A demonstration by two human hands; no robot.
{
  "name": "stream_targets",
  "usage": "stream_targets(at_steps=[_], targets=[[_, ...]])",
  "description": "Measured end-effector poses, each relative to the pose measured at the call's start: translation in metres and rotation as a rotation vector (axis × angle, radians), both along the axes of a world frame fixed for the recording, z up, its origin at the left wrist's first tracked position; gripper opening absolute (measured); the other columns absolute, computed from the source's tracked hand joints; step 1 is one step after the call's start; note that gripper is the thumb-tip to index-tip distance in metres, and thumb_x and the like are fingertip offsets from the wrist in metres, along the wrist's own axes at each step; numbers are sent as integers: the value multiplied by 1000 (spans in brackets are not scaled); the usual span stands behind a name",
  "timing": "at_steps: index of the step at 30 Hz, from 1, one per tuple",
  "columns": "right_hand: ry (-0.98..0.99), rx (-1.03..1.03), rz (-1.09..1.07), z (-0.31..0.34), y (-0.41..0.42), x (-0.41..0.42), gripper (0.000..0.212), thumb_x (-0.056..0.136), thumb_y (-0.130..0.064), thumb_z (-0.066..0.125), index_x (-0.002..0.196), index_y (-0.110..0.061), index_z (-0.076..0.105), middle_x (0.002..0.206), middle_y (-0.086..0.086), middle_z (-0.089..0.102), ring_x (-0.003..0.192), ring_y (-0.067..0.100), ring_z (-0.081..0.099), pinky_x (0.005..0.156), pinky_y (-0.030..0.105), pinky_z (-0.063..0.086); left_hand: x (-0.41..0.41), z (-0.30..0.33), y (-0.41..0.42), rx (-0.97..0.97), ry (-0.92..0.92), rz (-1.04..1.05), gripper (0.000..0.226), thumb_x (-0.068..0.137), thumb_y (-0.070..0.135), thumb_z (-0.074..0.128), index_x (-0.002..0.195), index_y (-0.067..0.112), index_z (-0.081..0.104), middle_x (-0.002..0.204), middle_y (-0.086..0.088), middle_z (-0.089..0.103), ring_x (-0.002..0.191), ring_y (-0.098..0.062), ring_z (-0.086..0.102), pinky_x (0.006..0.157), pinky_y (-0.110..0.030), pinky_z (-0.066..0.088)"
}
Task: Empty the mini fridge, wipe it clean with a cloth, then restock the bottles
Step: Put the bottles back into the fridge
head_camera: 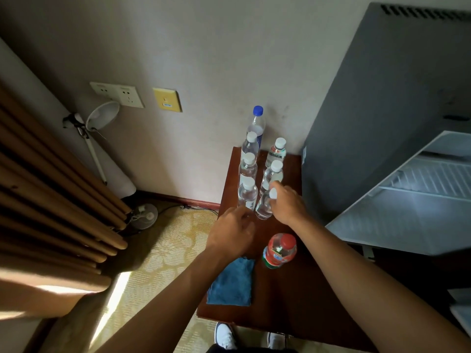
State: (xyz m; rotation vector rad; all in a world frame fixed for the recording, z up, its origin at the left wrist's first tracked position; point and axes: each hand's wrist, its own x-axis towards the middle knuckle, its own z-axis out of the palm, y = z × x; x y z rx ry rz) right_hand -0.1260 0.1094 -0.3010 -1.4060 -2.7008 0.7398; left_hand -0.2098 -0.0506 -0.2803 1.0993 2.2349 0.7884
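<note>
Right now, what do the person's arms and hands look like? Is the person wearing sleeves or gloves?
Both arms are bare as far as the picture shows: no sleeves, no gloves. The left hand and the right hand show no rings, watch or bracelet. Near the bottom edge, white shoes show.

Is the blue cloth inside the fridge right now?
No, the blue cloth lies on the wooden table, beside the red-capped bottle.

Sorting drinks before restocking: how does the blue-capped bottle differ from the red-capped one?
The blue-capped bottle is tall, slim and clear, at the table's far edge by the wall. The red-capped bottle is squat, with red contents and a colourful label, nearest the blue cloth. Both stand upright, capped and unheld.
</note>
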Motion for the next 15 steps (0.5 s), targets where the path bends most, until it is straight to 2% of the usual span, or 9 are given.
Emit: stream_targets(at_steps=[5, 9, 11, 13, 15], targets=[[-15, 10, -44, -6, -4, 12, 40, 92, -14, 64, 130, -20, 50, 125, 9, 60, 114, 30, 59, 88, 39, 54, -3, -7, -1, 5, 3, -33, 23, 90, 35, 56, 110, 32, 65, 108, 5, 65, 91, -16, 65, 79, -38, 56], [4, 12, -166, -2, -4, 21, 28, 88, -17, 69, 108, -21, 50, 116, 8, 54, 97, 24, 57, 74, 31, 53, 2, -7, 1, 24, -11, -61, 24, 89, 36, 54, 110, 32, 65, 110, 5, 65, 92, -15, 66, 79, -38, 57], [17, -21, -189, -1, -3, 25, 27, 88, -18, 70, 100, -25, 47, 114, 5, 54, 95, 21, 55, 69, 28, 48, 3, -6, 3, 35, -10, -65, 24, 89, 35, 54, 110, 32, 65, 112, 5, 65, 93, -15, 66, 79, -38, 57], [36, -23, -194, 1, -5, 28, 23, 90, -20, 67, 102, -24, 48, 116, 4, 54, 101, 23, 55, 71, 28, 46, 3, -6, 5, 44, -5, -66, 25, 89, 32, 55, 111, 32, 66, 113, 5, 65, 94, -16, 65, 81, -37, 55], [21, 29, -170, 3, -9, 31, 22, 94, -23, 62, 113, -21, 51, 121, 5, 51, 107, 27, 56, 76, 29, 46, 4, -5, 7, 62, -8, -53, 27, 89, 31, 57, 114, 31, 66, 116, 7, 63, 97, -14, 65, 82, -34, 55]])
